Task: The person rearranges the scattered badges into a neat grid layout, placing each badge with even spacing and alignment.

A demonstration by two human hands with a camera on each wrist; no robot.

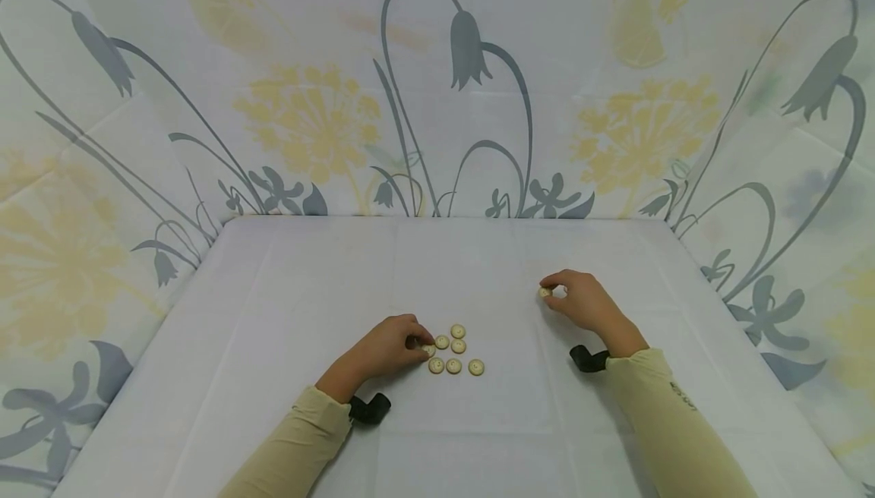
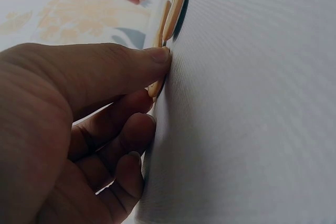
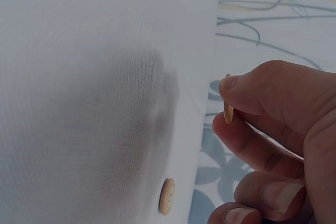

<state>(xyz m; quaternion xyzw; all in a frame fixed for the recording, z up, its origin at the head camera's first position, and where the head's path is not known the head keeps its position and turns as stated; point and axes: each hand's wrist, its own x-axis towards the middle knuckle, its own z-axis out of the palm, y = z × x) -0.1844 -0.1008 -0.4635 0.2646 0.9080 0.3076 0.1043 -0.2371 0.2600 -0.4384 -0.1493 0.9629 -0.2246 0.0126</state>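
Observation:
My left hand [image 1: 388,346] pinches a round wooden button [image 2: 155,87] between thumb and fingers, low against the white cloth, at the left end of a cluster of similar buttons. The other buttons [image 1: 453,366] of this cluster lie flat and close together to the right of the fingertips. Farther right and back, my right hand [image 1: 584,302] holds another wooden button [image 3: 228,109] by its edges, raised off the cloth, with thumb and index finger. In the right wrist view, a single button [image 3: 167,196] with small holes lies on the cloth below that hand.
A white cloth [image 1: 307,270] with faint creases covers the table. Hanging fabric with grey and yellow flowers [image 1: 468,50] rises behind the table and along both sides. Each wrist carries a black camera mount, one of them [image 1: 370,409] beside the left sleeve.

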